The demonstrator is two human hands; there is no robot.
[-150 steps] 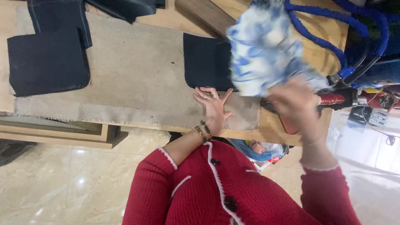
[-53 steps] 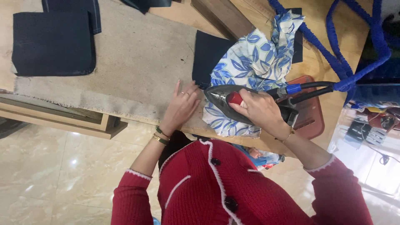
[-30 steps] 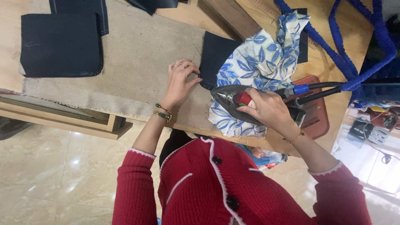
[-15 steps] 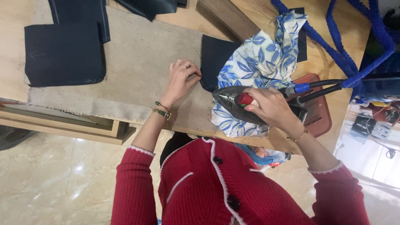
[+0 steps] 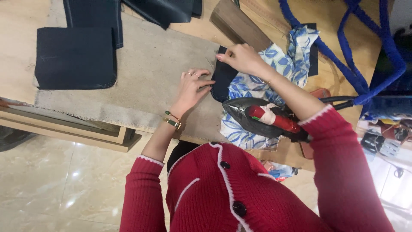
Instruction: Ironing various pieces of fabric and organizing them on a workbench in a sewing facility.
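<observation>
The dark fabric piece (image 5: 223,79) lies flat on the padded board (image 5: 150,86), half under the floral cloth (image 5: 274,73). Soft and light, best taken by its edges: the right hand (image 5: 242,58) pinches its top corner, the left hand (image 5: 193,86) presses it open-fingered. The iron (image 5: 262,120) rests nearby.

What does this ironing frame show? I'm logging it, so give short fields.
left hand: flat on the dark fabric piece
right hand: pinching that piece's far edge
iron: unheld, resting on the blue floral cloth
surface: beige pad on a wooden table
elsewhere: folded dark fabric, blue cord
</observation>
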